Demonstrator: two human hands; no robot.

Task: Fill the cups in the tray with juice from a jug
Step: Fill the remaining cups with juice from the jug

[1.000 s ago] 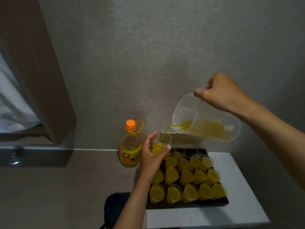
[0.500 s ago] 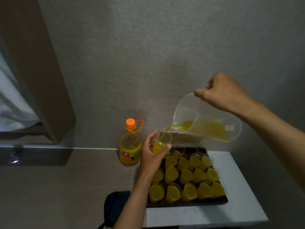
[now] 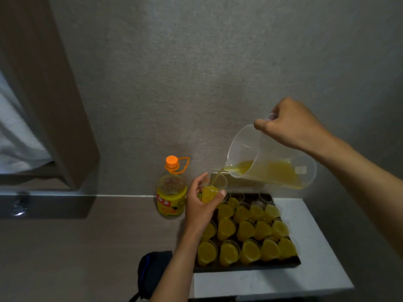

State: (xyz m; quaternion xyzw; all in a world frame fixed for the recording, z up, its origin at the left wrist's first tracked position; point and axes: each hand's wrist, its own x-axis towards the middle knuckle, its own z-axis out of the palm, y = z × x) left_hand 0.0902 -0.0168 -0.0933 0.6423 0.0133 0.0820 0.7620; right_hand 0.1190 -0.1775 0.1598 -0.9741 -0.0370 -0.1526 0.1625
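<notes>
The left hand (image 3: 201,203) reaches forward from a bare forearm, thumb and fingers curled round a cup (image 3: 212,190). The right hand (image 3: 290,123) is raised higher, fist closed on a jug (image 3: 268,158) handle, wrist tipped leftward, forearm bare.

The left hand (image 3: 201,207) covers the near side of the held cup (image 3: 214,189) and the cups just behind it on the tray (image 3: 248,267). The jug (image 3: 270,159) handle is buried in the right hand (image 3: 292,125). The bottle (image 3: 171,194) label left of the tray is unreadable. The dark bag (image 3: 152,273) near the tray's front-left corner is cut by the bottom edge.
</notes>
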